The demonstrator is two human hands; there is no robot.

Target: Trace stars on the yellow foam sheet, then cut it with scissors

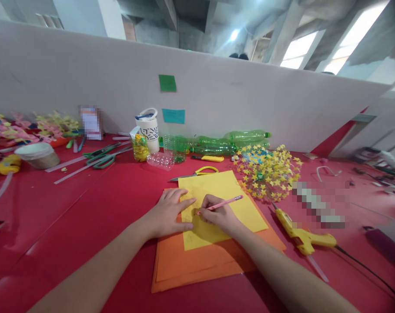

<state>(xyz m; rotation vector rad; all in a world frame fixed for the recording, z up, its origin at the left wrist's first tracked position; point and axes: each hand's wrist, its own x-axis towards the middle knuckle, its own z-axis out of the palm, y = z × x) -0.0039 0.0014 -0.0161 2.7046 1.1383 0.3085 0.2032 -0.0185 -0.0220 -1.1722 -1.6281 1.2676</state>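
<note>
A yellow sheet (pixel 239 208) lies on a stack of orange sheets (pixel 197 269) in front of me. My left hand (pixel 171 213) rests with spread fingers on the left edge of the yellow sheet. In my right hand (pixel 219 215) is a pink pencil (pixel 225 203), gripped between thumb and fingers, its tip down at the yellow sheet and its eraser end pointing right. Faint pencil marks show on the sheet near the left hand. Just beyond the sheets are yellow-handled scissors (pixel 206 171), partly covered by the yellow sheet.
Right of the paper lie a yellow glue gun (pixel 303 237) with a cord and a bunch of yellow stars (pixel 279 174). Behind stand green plastic bottles (pixel 217 146), a yellow cutter (pixel 212 159) and a white tumbler (pixel 149 132). Dark green scissors (pixel 102 161) and a tub (pixel 39 156) are left.
</note>
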